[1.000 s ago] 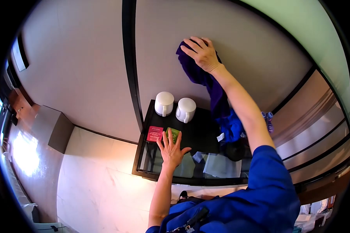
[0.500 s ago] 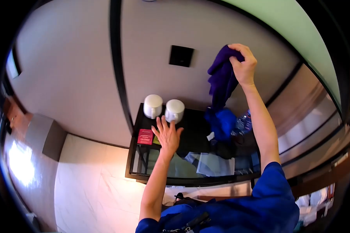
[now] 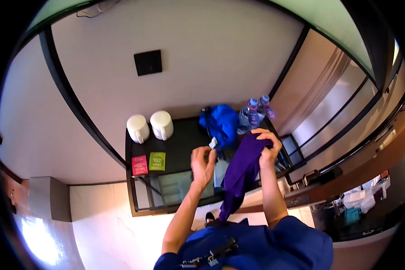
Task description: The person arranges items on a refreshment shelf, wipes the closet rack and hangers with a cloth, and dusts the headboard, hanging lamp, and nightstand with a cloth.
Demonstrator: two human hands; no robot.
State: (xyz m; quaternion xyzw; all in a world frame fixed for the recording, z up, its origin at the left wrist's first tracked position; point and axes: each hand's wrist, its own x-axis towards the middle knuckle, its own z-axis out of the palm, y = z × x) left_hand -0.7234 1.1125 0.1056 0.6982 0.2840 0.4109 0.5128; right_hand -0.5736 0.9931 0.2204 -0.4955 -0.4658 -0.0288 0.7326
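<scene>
A purple cloth (image 3: 241,166) hangs from my right hand (image 3: 268,148), which pinches its upper end; the cloth drapes down past the table's front edge. My left hand (image 3: 202,167) holds nothing and hovers over the table's front part, its fingers slightly bent and the thumb apart. Just beyond my left fingertips is a small white tag (image 3: 213,143). It sits by a crumpled blue cloth bundle (image 3: 222,123) lying on the black table (image 3: 184,135). Part of the table's right side is hidden behind the purple cloth and my right hand.
Two white mugs (image 3: 161,126) stand upside down at the table's back left. A pink packet (image 3: 140,165) and a green packet (image 3: 157,161) lie before them. Plastic water bottles (image 3: 249,116) stand at the back right. A grey block (image 3: 51,198) rests on the floor to the left.
My right hand has lowered the purple cloth from in front of the wall to the table's front. My left hand has moved away from the mugs and packets. The view has shifted right.
</scene>
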